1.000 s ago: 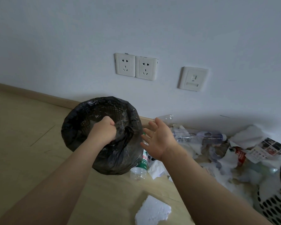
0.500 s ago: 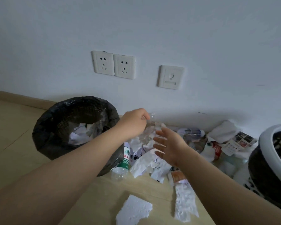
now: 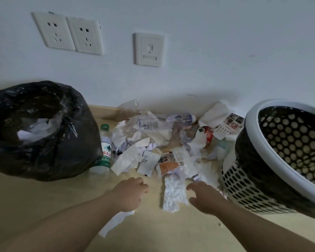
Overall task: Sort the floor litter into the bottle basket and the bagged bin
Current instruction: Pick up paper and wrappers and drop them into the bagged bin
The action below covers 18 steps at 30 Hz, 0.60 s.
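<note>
Place: An ordinary indoor room, a home or a small office; the view does not settle which.
Landmark: Twin power sockets (image 3: 67,33) sit low on a plain white painted wall (image 3: 216,33).
Right of the sockets: A single white faceplate (image 3: 149,49) with a small port and a slot.
Below the sockets: A pale wooden skirting board (image 3: 105,112) meets a light wood-pattern floor (image 3: 25,206).
Below left of the sockets: A bin (image 3: 44,148) lined with a black bag, crumpled paper inside.
Below right of the sockets: Household litter (image 3: 171,151) of tissues, wrappers, sachets and clear plastic bottles, heaped against the skirting.
Far right of the sockets: A white perforated plastic basket (image 3: 247,190) on the floor.
</note>
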Each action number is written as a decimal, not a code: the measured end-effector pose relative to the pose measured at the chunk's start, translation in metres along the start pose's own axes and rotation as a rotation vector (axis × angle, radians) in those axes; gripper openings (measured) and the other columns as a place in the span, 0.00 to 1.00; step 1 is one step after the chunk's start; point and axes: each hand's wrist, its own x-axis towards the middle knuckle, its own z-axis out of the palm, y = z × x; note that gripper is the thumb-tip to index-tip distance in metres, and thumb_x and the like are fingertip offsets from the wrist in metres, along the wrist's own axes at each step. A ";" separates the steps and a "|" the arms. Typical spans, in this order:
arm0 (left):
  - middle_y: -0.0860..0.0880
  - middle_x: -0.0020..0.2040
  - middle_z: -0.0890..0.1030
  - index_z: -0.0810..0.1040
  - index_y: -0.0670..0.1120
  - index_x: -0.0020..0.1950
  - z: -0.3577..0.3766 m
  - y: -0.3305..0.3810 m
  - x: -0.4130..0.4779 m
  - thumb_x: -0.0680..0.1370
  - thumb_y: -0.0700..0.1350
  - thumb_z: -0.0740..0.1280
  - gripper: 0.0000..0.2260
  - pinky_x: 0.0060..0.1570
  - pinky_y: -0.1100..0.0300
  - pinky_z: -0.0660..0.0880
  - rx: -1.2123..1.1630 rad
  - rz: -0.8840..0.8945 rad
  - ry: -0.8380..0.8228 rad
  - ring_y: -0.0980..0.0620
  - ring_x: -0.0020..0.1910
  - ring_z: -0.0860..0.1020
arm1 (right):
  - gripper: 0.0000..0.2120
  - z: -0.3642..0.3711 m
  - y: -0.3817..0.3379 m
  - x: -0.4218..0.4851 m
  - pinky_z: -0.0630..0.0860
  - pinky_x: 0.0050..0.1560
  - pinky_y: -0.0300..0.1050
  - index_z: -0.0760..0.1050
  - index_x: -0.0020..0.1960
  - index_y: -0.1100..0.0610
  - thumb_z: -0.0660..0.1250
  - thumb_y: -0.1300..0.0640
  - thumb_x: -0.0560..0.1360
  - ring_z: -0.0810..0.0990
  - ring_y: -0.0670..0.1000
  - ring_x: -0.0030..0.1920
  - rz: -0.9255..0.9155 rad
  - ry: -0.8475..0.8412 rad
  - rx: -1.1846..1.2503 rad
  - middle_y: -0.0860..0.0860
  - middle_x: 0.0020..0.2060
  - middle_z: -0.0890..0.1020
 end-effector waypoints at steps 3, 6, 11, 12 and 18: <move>0.45 0.61 0.69 0.67 0.47 0.65 0.004 -0.007 0.007 0.76 0.45 0.59 0.16 0.55 0.53 0.70 0.049 -0.056 0.010 0.45 0.59 0.71 | 0.28 0.016 0.011 -0.002 0.60 0.72 0.52 0.51 0.76 0.47 0.57 0.52 0.79 0.57 0.54 0.74 -0.017 0.016 -0.139 0.47 0.77 0.47; 0.46 0.63 0.67 0.66 0.47 0.67 0.010 -0.002 0.012 0.77 0.45 0.60 0.18 0.54 0.54 0.69 0.106 -0.018 0.079 0.45 0.60 0.70 | 0.31 0.025 0.007 0.000 0.55 0.74 0.56 0.45 0.77 0.46 0.57 0.51 0.79 0.52 0.55 0.76 -0.065 0.030 -0.187 0.46 0.77 0.41; 0.46 0.58 0.70 0.70 0.46 0.62 0.003 0.005 0.020 0.77 0.44 0.59 0.13 0.53 0.55 0.72 0.124 -0.060 0.320 0.46 0.56 0.71 | 0.31 0.038 -0.018 0.012 0.60 0.70 0.53 0.46 0.77 0.45 0.57 0.49 0.79 0.51 0.52 0.76 -0.142 -0.026 -0.150 0.46 0.77 0.41; 0.46 0.56 0.70 0.71 0.46 0.60 0.000 0.003 0.021 0.77 0.43 0.59 0.12 0.51 0.55 0.72 0.106 -0.073 0.373 0.46 0.55 0.71 | 0.30 0.041 -0.022 0.014 0.60 0.71 0.53 0.46 0.77 0.46 0.57 0.49 0.79 0.50 0.52 0.76 -0.138 -0.035 -0.144 0.46 0.77 0.41; 0.42 0.55 0.79 0.80 0.45 0.40 -0.002 -0.024 0.023 0.59 0.36 0.75 0.12 0.43 0.52 0.77 -0.102 -0.095 0.554 0.40 0.52 0.80 | 0.27 0.045 -0.033 0.020 0.57 0.71 0.51 0.54 0.75 0.49 0.58 0.52 0.78 0.51 0.51 0.76 -0.200 -0.026 -0.148 0.47 0.77 0.50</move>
